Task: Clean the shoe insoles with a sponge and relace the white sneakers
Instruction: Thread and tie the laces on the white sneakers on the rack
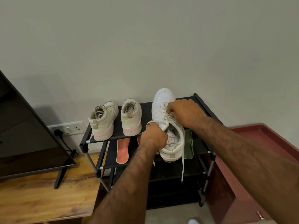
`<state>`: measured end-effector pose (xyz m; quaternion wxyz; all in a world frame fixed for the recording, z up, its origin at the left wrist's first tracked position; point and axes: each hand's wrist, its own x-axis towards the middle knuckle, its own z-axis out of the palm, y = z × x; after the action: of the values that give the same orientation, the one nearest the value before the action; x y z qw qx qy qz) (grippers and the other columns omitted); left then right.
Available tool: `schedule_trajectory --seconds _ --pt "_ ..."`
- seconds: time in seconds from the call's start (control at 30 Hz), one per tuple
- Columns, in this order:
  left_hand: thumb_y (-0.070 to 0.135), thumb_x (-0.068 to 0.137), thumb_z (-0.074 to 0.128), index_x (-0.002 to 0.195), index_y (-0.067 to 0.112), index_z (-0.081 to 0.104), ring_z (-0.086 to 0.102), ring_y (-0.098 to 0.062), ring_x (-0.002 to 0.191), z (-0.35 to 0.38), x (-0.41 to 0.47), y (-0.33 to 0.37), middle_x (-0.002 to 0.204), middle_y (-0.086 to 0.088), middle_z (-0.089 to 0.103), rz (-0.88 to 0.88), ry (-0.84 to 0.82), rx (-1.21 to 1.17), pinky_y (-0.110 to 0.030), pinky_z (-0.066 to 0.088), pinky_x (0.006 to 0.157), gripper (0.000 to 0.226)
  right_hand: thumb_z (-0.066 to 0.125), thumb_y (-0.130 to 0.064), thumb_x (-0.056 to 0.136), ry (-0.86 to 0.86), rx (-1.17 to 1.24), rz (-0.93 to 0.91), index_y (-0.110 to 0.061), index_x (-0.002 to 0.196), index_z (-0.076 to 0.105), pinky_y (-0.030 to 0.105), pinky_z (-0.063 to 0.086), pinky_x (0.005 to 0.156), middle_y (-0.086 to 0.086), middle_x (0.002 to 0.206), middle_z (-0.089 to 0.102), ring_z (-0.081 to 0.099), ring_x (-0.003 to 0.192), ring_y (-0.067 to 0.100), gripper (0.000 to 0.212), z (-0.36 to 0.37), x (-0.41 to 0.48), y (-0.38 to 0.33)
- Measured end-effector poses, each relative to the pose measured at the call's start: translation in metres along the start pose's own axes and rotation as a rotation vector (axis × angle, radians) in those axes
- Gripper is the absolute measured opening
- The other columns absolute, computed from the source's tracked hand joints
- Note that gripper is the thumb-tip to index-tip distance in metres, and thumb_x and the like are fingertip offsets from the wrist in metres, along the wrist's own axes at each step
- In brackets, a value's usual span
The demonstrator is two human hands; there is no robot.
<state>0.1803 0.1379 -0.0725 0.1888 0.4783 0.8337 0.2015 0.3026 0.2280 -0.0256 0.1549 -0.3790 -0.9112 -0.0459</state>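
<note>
**A:** From the head camera, which step is in hand?

**B:** Relacing. The white sneaker [159,110] is held up over the top shelf of the black shoe rack [202,102], toe toward the wall and heel toward the person. The left hand [153,138] is wrapped round the collar on the shoe's left side, fingers curled firmly on it. A bit of white lace loops out above the knuckles.

**A:** And the right?

**B:** The right hand [182,113] comes in over the tongue, fingertips pinched on the lace [182,165] at the upper eyelets (which eyelet exactly, I cannot tell). One loose end hangs past the heel, in front of the lower shelves.

**A:** The insoles?

**B:** An orange insole [123,151] and a green insole [188,146] lie on the second shelf, either side of the held shoe. No sponge shows, so I judge the cleaning is done or set aside.

**A:** Next move?

**B:** Probably feeding the lace tip through the next hole and drawing it snug. That calls for the left hand to steady the shoe and a fine pinch from the right. The cream sneakers [103,125] sit on the top shelf, well left of it.
</note>
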Motion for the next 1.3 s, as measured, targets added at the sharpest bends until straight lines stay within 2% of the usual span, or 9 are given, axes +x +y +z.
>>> schedule_trajectory --seconds 0.17,0.3,0.43,0.67,0.77,0.93,1.03,1.17,1.3 --pt "0.021 0.095 0.055 0.139 0.001 0.042 0.059 -0.036 0.123 -0.003 -0.001 -0.001 0.142 -0.016 0.052 0.003 -0.016 -0.035 -0.041 0.052 0.098 0.05 0.053 -0.022 0.1 -0.017 -0.162 -0.092 -0.014 0.113 0.058 0.036 0.043 0.064 0.004 0.106 0.064 0.064 0.085 0.027 0.016 0.005 0.004 -0.002" --pt "0.021 0.093 0.058 0.136 0.003 0.045 0.064 -0.035 0.112 -0.004 -0.003 0.001 0.135 -0.013 0.057 -0.009 -0.024 -0.047 -0.037 0.059 0.072 0.049 0.045 -0.027 0.098 -0.047 -0.021 -0.022 -0.013 0.095 0.048 0.04 0.048 0.066 0.006 0.09 0.064 0.056 0.07 0.026 0.015 -0.006 0.006 0.0" --pt "0.021 0.089 0.055 0.135 0.002 0.045 0.066 -0.039 0.11 -0.006 -0.005 0.004 0.133 -0.015 0.058 -0.023 -0.037 -0.053 -0.048 0.061 0.087 0.051 0.044 -0.025 0.099 -0.055 0.152 0.085 -0.011 0.101 0.051 0.041 0.047 0.071 0.002 0.084 0.064 0.061 0.073 0.025 0.015 -0.006 0.002 0.004" --pt "0.022 0.095 0.059 0.144 0.002 0.038 0.056 -0.039 0.128 -0.002 -0.004 0.003 0.147 -0.015 0.048 -0.023 -0.004 -0.028 -0.044 0.05 0.103 0.057 0.04 -0.027 0.105 -0.135 0.201 0.03 -0.022 0.112 0.054 0.038 0.051 0.073 0.001 0.096 0.066 0.06 0.08 0.019 0.017 -0.014 -0.001 -0.002" --pt "0.023 0.096 0.059 0.142 0.002 0.039 0.055 -0.038 0.128 -0.001 -0.004 0.002 0.146 -0.015 0.049 -0.02 0.0 -0.039 -0.043 0.05 0.102 0.055 0.045 -0.033 0.105 -0.137 0.078 0.024 -0.02 0.113 0.055 0.035 0.049 0.066 0.005 0.099 0.064 0.056 0.074 0.016 0.018 -0.016 -0.001 -0.01" --pt "0.015 0.094 0.056 0.14 0.003 0.04 0.057 -0.038 0.126 -0.001 -0.005 0.001 0.143 -0.014 0.05 -0.017 0.001 -0.051 -0.038 0.049 0.09 0.049 0.053 -0.02 0.103 -0.163 -0.254 -0.097 -0.011 0.126 0.057 0.037 0.051 0.078 0.01 0.117 0.065 0.064 0.102 0.028 0.025 -0.017 0.001 -0.033" --pt "0.017 0.094 0.054 0.139 0.005 0.042 0.058 -0.038 0.123 -0.002 -0.006 0.001 0.142 -0.014 0.052 -0.006 -0.005 -0.07 -0.043 0.052 0.1 0.048 0.056 -0.017 0.101 -0.204 -0.325 -0.124 -0.011 0.127 0.059 0.041 0.056 0.086 0.01 0.12 0.067 0.066 0.106 0.028 0.027 -0.013 0.006 -0.04" --pt "0.018 0.095 0.054 0.14 0.004 0.041 0.056 -0.038 0.126 -0.002 -0.005 0.0 0.144 -0.015 0.049 0.001 -0.016 -0.064 -0.044 0.048 0.105 0.049 0.052 -0.023 0.101 -0.187 -0.218 -0.085 -0.015 0.129 0.052 0.038 0.05 0.075 0.008 0.11 0.066 0.059 0.09 0.024 0.029 -0.011 0.011 -0.036" --pt "0.022 0.095 0.057 0.142 0.002 0.037 0.056 -0.04 0.126 -0.002 -0.006 0.004 0.145 -0.015 0.047 -0.017 -0.025 -0.045 -0.045 0.051 0.102 0.055 0.046 -0.021 0.097 -0.145 0.075 0.051 -0.014 0.1 0.045 0.037 0.042 0.058 0.005 0.078 0.053 0.054 0.074 0.027 0.007 -0.017 0.008 -0.018"
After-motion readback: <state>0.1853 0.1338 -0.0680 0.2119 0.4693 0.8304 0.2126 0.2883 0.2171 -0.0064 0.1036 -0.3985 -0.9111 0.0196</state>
